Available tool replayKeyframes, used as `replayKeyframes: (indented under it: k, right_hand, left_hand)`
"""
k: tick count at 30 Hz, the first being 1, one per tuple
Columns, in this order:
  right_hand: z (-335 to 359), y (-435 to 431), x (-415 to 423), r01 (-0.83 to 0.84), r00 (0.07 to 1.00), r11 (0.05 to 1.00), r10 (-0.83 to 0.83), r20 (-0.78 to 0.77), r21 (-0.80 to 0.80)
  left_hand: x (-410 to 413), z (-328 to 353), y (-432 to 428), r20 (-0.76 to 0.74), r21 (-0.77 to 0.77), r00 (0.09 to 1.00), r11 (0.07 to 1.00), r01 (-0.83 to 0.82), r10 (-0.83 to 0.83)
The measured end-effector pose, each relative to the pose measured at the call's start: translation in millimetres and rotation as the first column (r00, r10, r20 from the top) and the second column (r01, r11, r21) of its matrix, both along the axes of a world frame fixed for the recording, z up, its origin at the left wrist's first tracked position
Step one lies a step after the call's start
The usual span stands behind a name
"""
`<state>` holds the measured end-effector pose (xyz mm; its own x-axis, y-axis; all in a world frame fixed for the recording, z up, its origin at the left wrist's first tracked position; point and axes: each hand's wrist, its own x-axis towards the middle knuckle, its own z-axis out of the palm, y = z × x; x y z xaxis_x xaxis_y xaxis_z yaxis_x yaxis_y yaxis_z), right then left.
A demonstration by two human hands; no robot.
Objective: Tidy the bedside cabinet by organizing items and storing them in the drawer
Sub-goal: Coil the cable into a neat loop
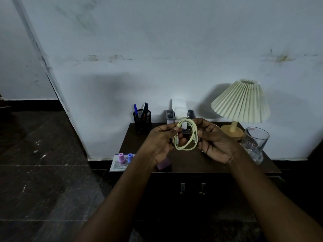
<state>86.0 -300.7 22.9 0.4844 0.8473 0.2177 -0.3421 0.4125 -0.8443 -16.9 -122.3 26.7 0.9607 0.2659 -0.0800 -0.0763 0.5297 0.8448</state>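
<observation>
Above the dark bedside cabinet (218, 163) I hold a pale yellow cable (187, 146) wound into a loop. My left hand (161, 142) pinches the loop's left side between thumb and fingers. My right hand (215, 142) grips its right side with curled fingers. The cabinet's drawer front (192, 187) with two metal handles is closed below the top. A pink bottle (164, 164) stands partly hidden under my left wrist.
On the cabinet stand a black mesh pen holder (142, 122), a grey and white holder (180, 112), a pleated lamp (240, 103) and a glass mug (255, 144). Two small pink and blue bottles (125, 158) sit on a leaflet at the left edge. Dark floor lies left.
</observation>
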Motion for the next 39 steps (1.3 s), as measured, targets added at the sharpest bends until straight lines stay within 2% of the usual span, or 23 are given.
replayKeyframes:
  k: [10,16,19,22,24,27,31,33,35,37,38,39]
  right_hand:
    - [-1,0,1,0.074,0.997,0.997,-0.074,0.005,0.010]
    - [-1,6,4,0.346,0.936,0.915,-0.320,0.149,-0.207]
    - [-2,5,1,0.323,0.935,0.926,-0.281,0.218,-0.194]
    - [-3,8,-1,0.445,0.852,0.884,-0.368,0.373,-0.144]
    - [-3,11,-2,0.437,0.862,0.890,-0.373,0.344,-0.129]
    - [-6,17,-6,0.340,0.935,0.922,-0.311,0.168,-0.187]
    - [-5,20,-4,0.166,0.962,0.951,-0.213,-0.167,-0.260]
    - [-3,17,0,0.067,0.956,0.950,-0.148,-0.252,-0.304]
    - [0,13,2,0.009,0.968,0.953,-0.084,-0.238,-0.302]
    - [3,14,-1,0.036,0.978,0.955,-0.094,-0.186,-0.296]
    - [3,15,-1,0.116,0.980,0.946,-0.159,-0.121,-0.304]
    - [4,14,-1,0.251,0.965,0.909,-0.262,0.014,-0.332]
  left_hand:
    - [0,0,7,0.014,-0.026,1.000,1.000,-0.002,0.003]
    - [4,-3,11,-0.034,-0.081,0.993,0.990,-0.118,0.116]
    - [3,-2,13,-0.046,-0.069,0.995,0.994,-0.089,0.086]
    - [3,-1,12,-0.043,-0.048,0.996,0.996,-0.079,0.077]
    - [5,-1,10,-0.028,-0.086,0.993,0.990,-0.115,0.113]
    - [9,-6,6,-0.016,-0.099,0.977,0.972,-0.211,0.211]
    - [12,-12,4,0.002,0.011,0.943,0.943,-0.332,0.332]
    - [12,-12,8,0.019,0.071,0.932,0.929,-0.362,0.362]
    - [12,-13,11,0.035,0.124,0.935,0.927,-0.355,0.353]
    - [13,-13,12,0.052,0.174,0.949,0.933,-0.315,0.311]
    - [14,-13,12,0.054,0.194,0.958,0.938,-0.288,0.283]
    - [13,-13,13,0.054,0.208,0.967,0.944,-0.254,0.248]
